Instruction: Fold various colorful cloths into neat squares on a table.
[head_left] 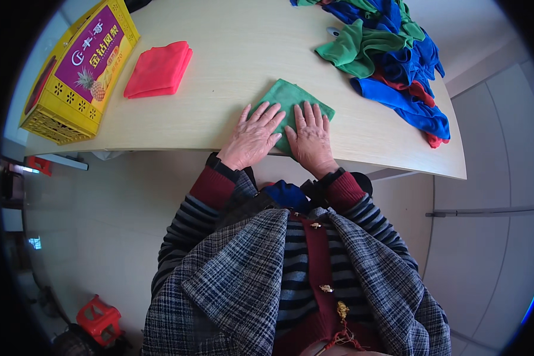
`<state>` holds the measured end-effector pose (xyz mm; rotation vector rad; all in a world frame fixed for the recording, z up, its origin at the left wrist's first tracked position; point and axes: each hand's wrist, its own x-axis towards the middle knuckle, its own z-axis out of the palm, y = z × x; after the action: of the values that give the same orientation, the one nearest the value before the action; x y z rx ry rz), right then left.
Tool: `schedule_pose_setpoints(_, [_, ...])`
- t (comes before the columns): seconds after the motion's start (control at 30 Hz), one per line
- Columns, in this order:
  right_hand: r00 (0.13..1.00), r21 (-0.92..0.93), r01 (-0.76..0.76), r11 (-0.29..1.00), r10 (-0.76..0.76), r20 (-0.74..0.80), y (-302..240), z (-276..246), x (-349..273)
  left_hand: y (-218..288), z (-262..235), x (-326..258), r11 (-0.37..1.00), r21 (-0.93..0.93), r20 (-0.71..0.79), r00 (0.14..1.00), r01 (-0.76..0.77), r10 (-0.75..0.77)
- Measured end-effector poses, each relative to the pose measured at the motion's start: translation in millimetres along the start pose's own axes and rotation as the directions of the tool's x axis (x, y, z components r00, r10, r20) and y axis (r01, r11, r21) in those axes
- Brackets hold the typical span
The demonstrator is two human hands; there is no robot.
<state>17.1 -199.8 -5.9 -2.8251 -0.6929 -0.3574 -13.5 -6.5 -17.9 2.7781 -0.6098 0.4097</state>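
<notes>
A green cloth (pixel 288 94), folded into a flat square, lies at the table's near edge. My left hand (pixel 254 135) rests on its left side, fingers stretched out and pointing away from me. On its right side my right hand (pixel 312 137) lies flat with the fingers slightly apart. Both palms press down on the fabric and cover its near part. Farther left on the table sits a folded red cloth (pixel 158 69), apart from both hands.
A heap of loose green, blue and red cloths (pixel 397 59) covers the right side of the pale table (pixel 237 35). At the left edge stands a yellow basket (pixel 74 121) with a purple panel. Below, a red stool (pixel 99 319) is on the floor.
</notes>
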Motion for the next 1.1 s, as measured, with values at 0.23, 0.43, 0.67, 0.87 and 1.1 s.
schedule_pose_setpoints(0.23, [1.000,0.014,-0.004,1.000,0.004,-0.023,2.9,3.5,-2.1,5.8,-6.3,1.4,0.999,-0.017,0.044,0.998,0.046,-0.045])
schedule_pose_setpoints(0.43, [0.999,0.048,0.019,0.999,-0.016,-0.050,3.0,2.7,-0.7,4.7,-5.8,0.5,0.999,-0.006,0.024,0.998,0.050,-0.050])
schedule_pose_setpoints(0.67, [0.997,0.105,0.081,0.991,-0.081,-0.002,41.9,-23.8,17.7,43.9,-16.0,-5.1,0.998,-0.016,-0.052,0.997,-0.064,0.063])
schedule_pose_setpoints(0.87, [0.996,0.120,0.056,0.991,-0.063,0.059,56.4,-17.8,10.2,52.2,-11.2,-11.3,0.990,-0.055,-0.046,0.990,-0.133,0.130])
schedule_pose_setpoints(1.1, [0.992,0.121,-0.044,0.992,0.029,0.120,31.0,-35.5,-25.7,-0.1,-32.8,-19.6,0.997,0.074,-0.017,1.000,-0.009,0.010])
